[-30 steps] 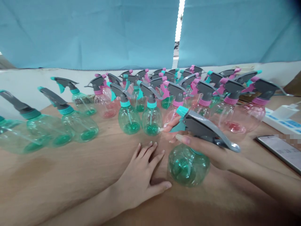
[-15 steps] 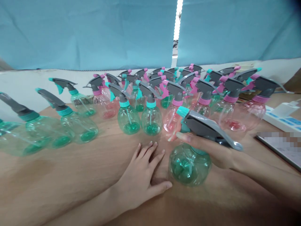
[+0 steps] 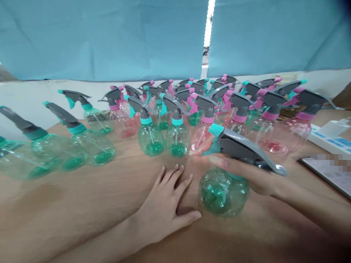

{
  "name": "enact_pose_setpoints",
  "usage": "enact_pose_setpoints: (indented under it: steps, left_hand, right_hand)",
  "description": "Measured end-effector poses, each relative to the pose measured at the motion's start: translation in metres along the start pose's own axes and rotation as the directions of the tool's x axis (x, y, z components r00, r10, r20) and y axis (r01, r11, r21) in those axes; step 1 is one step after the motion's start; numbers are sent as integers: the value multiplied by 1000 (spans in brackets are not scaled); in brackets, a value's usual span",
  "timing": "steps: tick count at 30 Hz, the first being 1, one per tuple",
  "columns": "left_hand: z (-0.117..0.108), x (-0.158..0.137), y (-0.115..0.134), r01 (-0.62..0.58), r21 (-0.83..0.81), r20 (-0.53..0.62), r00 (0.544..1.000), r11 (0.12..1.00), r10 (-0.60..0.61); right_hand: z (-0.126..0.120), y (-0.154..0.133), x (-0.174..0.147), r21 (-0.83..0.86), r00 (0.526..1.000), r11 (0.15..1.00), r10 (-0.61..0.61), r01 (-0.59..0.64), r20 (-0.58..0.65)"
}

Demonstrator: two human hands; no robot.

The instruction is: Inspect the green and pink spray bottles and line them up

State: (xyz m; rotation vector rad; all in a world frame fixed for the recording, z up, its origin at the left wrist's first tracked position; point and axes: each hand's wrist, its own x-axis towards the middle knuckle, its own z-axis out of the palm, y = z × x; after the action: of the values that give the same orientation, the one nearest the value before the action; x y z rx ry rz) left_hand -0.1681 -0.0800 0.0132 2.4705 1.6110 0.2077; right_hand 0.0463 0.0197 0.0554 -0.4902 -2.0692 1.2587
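Observation:
My right hand (image 3: pixel 246 171) grips a green spray bottle (image 3: pixel 223 195) around its neck, just under the grey trigger head with a turquoise nozzle. The bottle is tilted, its see-through base turned partly towards the left. Flat on the wooden table (image 3: pixel 90 219) lies my left hand (image 3: pixel 167 204), fingers spread and holding nothing, to the left of that bottle. Just beyond its fingertips stand two green spray bottles (image 3: pixel 150 138) with turquoise collars, and beside them a pink spray bottle (image 3: pixel 201 135).
Several more pink and green spray bottles crowd the back right. A row of green bottles (image 3: pixel 93 148) stands at the left. On the right are a phone (image 3: pixel 326 175) and a white power strip (image 3: pixel 329 138). A blue curtain (image 3: pixel 109 40) hangs behind.
The fingers of my right hand around the trigger have shifted slightly, reaching a little further left. The whole view has moved very slightly; my left hand stays put.

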Motion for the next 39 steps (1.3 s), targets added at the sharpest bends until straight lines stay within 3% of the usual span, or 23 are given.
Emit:
enact_pose_setpoints:
  steps: [2, 11, 16, 31, 39]
  left_hand:
    - [0, 0, 0, -3, -3, -9, 1000, 1000, 3]
    - [-3, 0, 2, 0, 0, -20, 1000, 1000, 0]
    - [-3, 0, 1, 2, 17, -7, 1000, 1000, -2]
    - [-3, 0, 0, -5, 17, -3, 1000, 1000, 5]
    - [-2, -1, 0, -2, 23, 6, 1000, 1000, 2]
  right_hand:
    - [2, -10, 6, 75, 998, 996, 36, -40, 56]
    - [10, -26, 10, 184, 995, 982, 55, -39, -80]
    - [10, -24, 8, 156, 997, 986, 64, -58, -34]
    - [11, -25, 11, 156, 996, 988, 28, -16, -79]
    - [9, -23, 9, 128, 999, 992, 22, -17, -41]
